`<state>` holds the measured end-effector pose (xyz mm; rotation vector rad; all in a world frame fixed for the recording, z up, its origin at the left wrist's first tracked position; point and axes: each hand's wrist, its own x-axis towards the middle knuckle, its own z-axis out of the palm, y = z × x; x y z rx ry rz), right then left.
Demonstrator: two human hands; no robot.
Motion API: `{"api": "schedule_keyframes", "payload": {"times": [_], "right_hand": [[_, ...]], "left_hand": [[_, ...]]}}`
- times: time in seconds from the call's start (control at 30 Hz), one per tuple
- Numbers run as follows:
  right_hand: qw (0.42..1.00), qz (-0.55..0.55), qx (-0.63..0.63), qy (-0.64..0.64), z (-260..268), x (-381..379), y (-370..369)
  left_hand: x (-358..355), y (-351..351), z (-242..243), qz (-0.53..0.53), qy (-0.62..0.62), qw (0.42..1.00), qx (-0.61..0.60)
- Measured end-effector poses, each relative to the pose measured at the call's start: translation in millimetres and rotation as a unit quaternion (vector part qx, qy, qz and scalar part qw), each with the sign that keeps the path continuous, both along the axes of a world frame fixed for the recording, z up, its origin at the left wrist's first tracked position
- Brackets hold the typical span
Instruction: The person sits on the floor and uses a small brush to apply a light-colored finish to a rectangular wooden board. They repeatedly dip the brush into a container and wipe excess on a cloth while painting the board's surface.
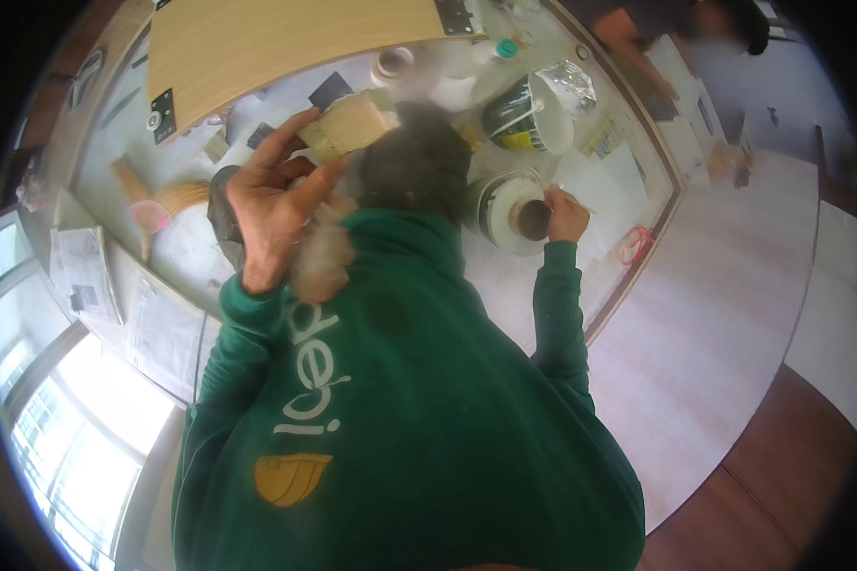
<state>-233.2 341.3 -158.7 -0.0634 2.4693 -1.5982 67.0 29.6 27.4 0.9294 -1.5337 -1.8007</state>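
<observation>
My left hand (275, 193) grips a small yellowish block (346, 125) between thumb and fingers, raised in front of me. The block has pale, rough edges; its material is unclear. Below that hand sits a blurred, lumpy pale-brown thing (323, 253) that I cannot identify. My right hand (568, 216) pinches a thin wooden stick (584, 205) beside a round cup of dark contents (532, 218). That cup rests on a white round lid or tub (501, 203); whether the stick's far end dips into it is hidden.
A wooden panel (293, 50) with black metal plates lies at the back. A paint-streaked bucket (521, 118) leans near crumpled foil (568, 86). A straw brush (182, 200), a pink strainer-like item (149, 216) and a pink cord loop (636, 245) lie around. Another person (643, 43) works at back right.
</observation>
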Motion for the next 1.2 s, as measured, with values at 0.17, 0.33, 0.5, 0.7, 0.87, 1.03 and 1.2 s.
{"api": "schedule_keyframes", "payload": {"times": [0.17,0.33,0.5,0.7,0.87,1.03,1.2], "right_hand": [[1.000,0.011,-0.008,0.013,39,12,-9],[0.976,0.156,-0.147,0.048,198,81,-93],[0.918,0.348,-0.168,0.088,244,116,-157],[0.880,0.439,-0.078,0.163,241,117,-174],[0.884,0.430,-0.080,0.167,246,120,-182],[0.866,0.461,-0.054,0.189,249,116,-178],[0.844,0.489,-0.046,0.217,245,118,-176]], "left_hand": [[-4,0,-6,-0.008,0.006,1.000,-0.002],[-7,-1,-14,-0.035,-0.004,0.998,-0.046],[-8,-2,-10,-0.078,-0.028,0.993,-0.080],[-2,-2,-7,-0.056,-0.020,0.991,-0.122],[-1,-2,-13,-0.047,-0.005,0.990,-0.132],[-1,-4,-12,-0.057,-0.004,0.992,-0.117],[-1,-4,-13,-0.063,0.008,0.992,-0.108]]}}
